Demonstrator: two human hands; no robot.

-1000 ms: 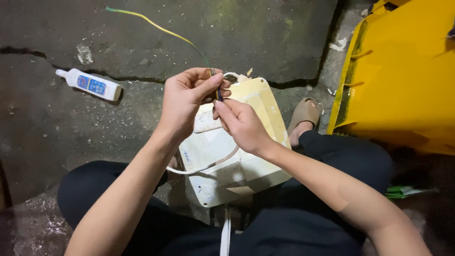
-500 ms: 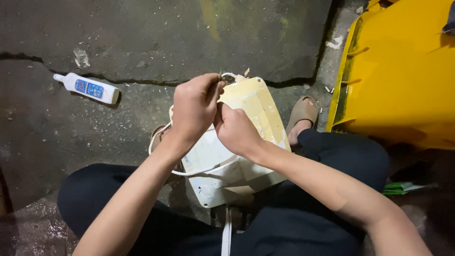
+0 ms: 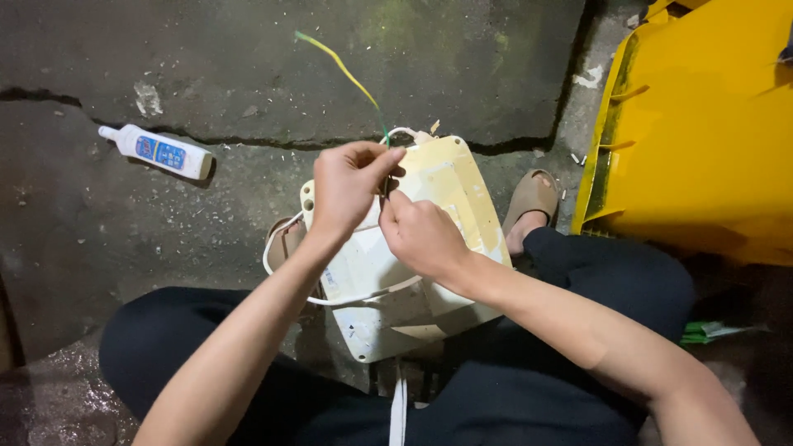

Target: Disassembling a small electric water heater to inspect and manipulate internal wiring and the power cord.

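Note:
A yellowed white plastic casing [image 3: 429,272] lies on my lap between my knees. Over its upper part, my left hand [image 3: 347,186] pinches a thin yellow-green wire [image 3: 347,73] that runs up and away over the concrete. My right hand [image 3: 421,235] meets it fingertip to fingertip, gripping the same wire just below. A white cable [image 3: 330,299] loops from under the casing past my left wrist.
A white squeeze bottle with a blue label [image 3: 157,151] lies on the cracked concrete at the left. A large yellow plastic bin [image 3: 710,140] stands at the right. My sandalled foot [image 3: 533,202] rests beside the bin. Something green [image 3: 710,332] lies by my right knee.
The yellow-green wire, out of sight half a second ago, now stretches up from my fingers. Both hands stay together over the casing, and the view has shifted slightly.

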